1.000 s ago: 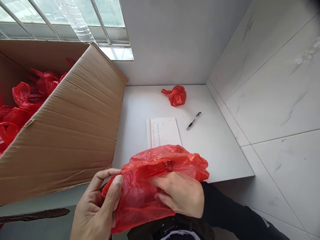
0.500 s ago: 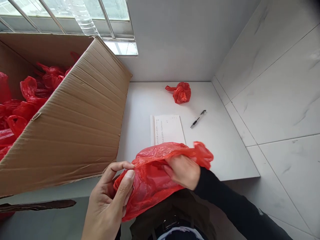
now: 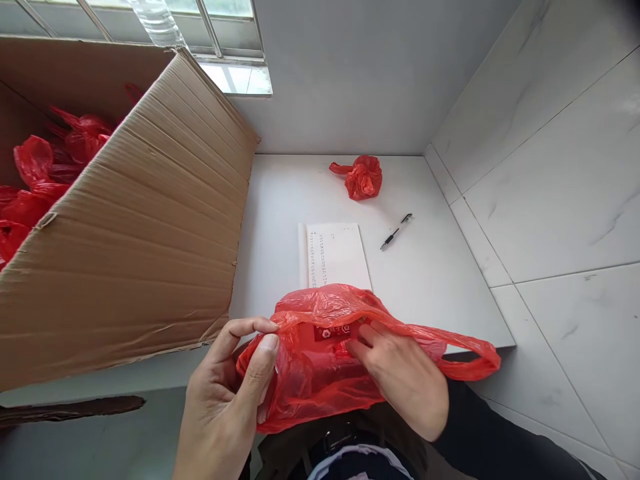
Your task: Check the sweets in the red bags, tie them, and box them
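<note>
A red plastic bag (image 3: 325,393) hangs between my hands in front of the table's near edge, its mouth spread toward me. My left hand (image 3: 235,387) pinches the bag's left rim between thumb and fingers. My right hand (image 3: 400,373) reaches into the mouth, fingers curled by a small dark red packet with white flower marks (image 3: 330,332). Whatever its fingertips hold is partly hidden. A bag handle loop (image 3: 480,367) sticks out to the right, beyond my right wrist.
On the white table (image 3: 280,200) lie a notebook (image 3: 343,257) with handwritten columns, a pen (image 3: 396,232) and a knotted red bag (image 3: 364,179). A large cardboard box (image 3: 150,220) holding several red bags (image 3: 50,167) stands at left. Tiled wall (image 3: 565,187) borders the right.
My right hand has shifted right and toward me, and the bag mouth has opened wider. The flower-marked packet inside now shows, and the handle loop has swung out to the right.
</note>
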Motion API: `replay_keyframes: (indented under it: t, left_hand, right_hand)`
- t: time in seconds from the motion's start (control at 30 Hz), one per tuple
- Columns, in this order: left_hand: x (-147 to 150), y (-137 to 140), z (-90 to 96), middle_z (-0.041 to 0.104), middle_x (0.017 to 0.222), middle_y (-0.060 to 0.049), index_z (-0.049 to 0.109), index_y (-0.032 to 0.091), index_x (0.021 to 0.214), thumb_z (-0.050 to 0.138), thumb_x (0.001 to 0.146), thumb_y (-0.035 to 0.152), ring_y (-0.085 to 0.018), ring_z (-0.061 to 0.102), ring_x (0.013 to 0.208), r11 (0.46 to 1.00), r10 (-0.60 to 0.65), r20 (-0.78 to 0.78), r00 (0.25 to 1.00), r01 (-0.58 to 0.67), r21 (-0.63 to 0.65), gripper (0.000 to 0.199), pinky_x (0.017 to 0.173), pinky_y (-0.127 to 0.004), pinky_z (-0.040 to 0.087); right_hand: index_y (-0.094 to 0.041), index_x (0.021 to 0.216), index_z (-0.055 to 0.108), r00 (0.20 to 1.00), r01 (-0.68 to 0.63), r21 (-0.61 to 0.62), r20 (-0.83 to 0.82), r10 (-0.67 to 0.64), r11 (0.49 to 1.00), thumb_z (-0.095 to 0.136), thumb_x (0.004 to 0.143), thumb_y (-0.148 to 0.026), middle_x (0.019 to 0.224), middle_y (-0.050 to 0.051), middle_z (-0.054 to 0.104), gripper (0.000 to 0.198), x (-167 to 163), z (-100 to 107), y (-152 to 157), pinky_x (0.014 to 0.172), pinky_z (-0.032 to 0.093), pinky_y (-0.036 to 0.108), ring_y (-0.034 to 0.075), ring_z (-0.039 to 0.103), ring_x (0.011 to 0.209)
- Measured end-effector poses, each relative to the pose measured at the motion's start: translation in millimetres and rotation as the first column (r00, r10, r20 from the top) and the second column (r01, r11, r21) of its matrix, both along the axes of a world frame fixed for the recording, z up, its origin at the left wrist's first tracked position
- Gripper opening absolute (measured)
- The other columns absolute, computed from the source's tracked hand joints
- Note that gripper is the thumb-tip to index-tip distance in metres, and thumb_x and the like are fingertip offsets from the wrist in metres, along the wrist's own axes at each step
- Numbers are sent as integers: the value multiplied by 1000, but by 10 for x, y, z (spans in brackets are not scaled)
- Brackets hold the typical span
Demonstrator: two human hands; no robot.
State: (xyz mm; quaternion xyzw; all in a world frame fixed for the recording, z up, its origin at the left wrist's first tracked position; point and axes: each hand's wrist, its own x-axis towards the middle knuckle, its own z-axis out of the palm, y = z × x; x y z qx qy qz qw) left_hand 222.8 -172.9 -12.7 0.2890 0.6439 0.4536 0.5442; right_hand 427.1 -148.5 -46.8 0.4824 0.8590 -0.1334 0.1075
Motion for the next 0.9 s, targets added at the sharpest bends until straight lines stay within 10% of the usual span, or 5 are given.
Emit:
replay_keyframes:
  t: [0.4,0.67,0.9]
  left_hand:
    - [6,-20,29,35,49,10,59,27,105,72,83,50,-6,26,41,1000,12,-8,1000,-12,11,35,37,-13,26]
    - [-12,-32,-7,38,45,10,60,26,103,68,87,46,-8,40,39,997,-41,-44,998,44,61,27,40,-16,36]
    - [81,34,189,30,49,10,60,29,99,69,86,49,-5,22,41,995,-73,3,997,73,68,26,36,-12,24]
  right_hand:
    - [-25,123,63,992,40,2,-118,-39,999,54,86,4,120,4,66,47,-55,-20,-136,64,57,31,22,70,92]
    - [-24,106,69,992,9,-61,126,-1,998,58,88,-3,105,3,72,29,-38,-165,-344,52,52,29,24,73,82]
    - [-27,106,64,989,145,-12,-25,-145,989,47,102,-25,79,1,72,18,158,21,-25,43,33,29,23,70,61]
